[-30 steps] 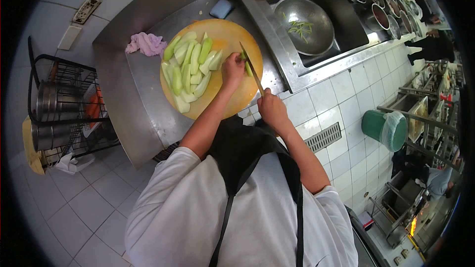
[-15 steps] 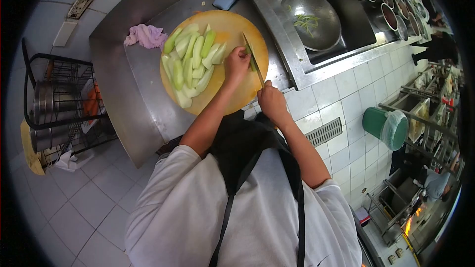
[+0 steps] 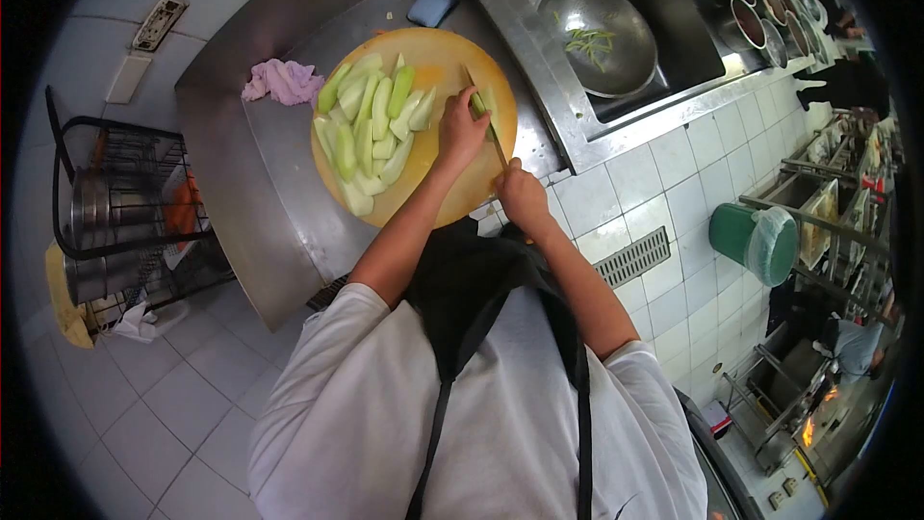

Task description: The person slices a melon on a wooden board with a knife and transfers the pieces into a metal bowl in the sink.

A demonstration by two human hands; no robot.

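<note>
A round yellowish cutting board (image 3: 448, 195) lies on the steel counter, its left half covered with peeled pale-green gourd pieces (image 3: 380, 120). On the right side of the board my left hand (image 3: 462, 130) has its fingers closed on a small green vegetable piece (image 3: 478, 106). My right hand (image 3: 522, 195) grips a knife (image 3: 499, 149) by its handle at the board's lower right edge. The blade points away from me and lies close beside the left fingertips. A thin pale slice appears to lie just right of the blade; its detail is too small to make out.
A pink cloth (image 3: 282, 82) and a blue sponge (image 3: 432, 6) lie near the board. To the right, a metal bowl (image 3: 630, 48) with green strips sits in the sink. A wire rack (image 3: 125, 202) stands left. Behind are a green bin (image 3: 729, 241), people and a flame.
My left hand has shifted slightly, and the green piece under its fingers shows more plainly. Both hands remain at the right of the board, and the view has moved a little.
</note>
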